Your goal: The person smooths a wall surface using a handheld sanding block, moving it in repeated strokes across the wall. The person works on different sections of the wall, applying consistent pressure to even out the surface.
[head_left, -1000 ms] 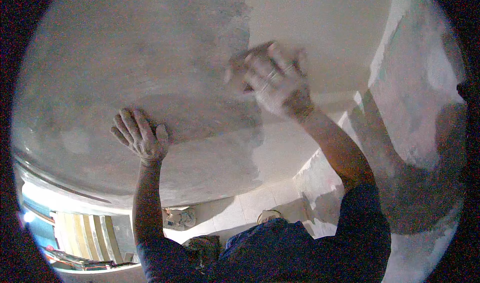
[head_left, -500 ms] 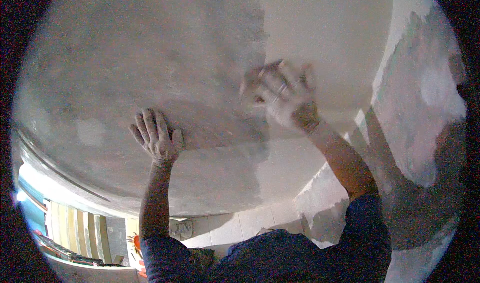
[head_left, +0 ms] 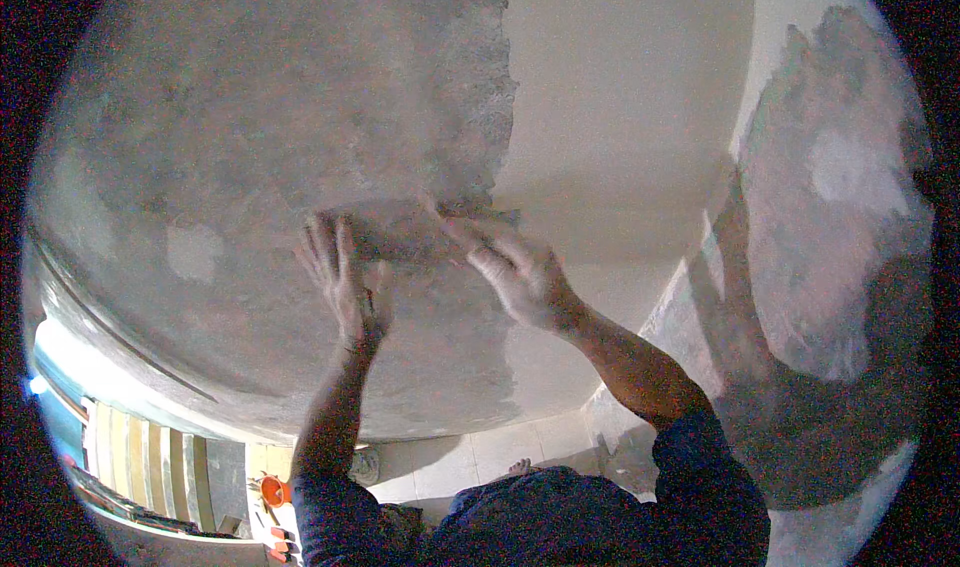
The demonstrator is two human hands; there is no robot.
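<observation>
A broad wall fills the view, rough mottled grey on the left and smooth pale cream on the right, with a ragged border between. My left hand is over the grey part, its fingers spread and slightly blurred. To its right, my right hand lies across the ragged border, fingers stretched toward the left hand and smeared by motion. No tool shows in either hand. Whether the palms touch the wall cannot be made out. Dark shadows fall between and above the hands.
At right, an adjoining wall carries grey and pale patches and my arm's shadow. Lower left are a bright opening, upright pale slats and an orange-red container. Pale floor tiles and a bare foot show below.
My right hand has moved left and down, from the border's upper part toward my left hand. The left hand has shifted slightly right, its fingers still spread.
</observation>
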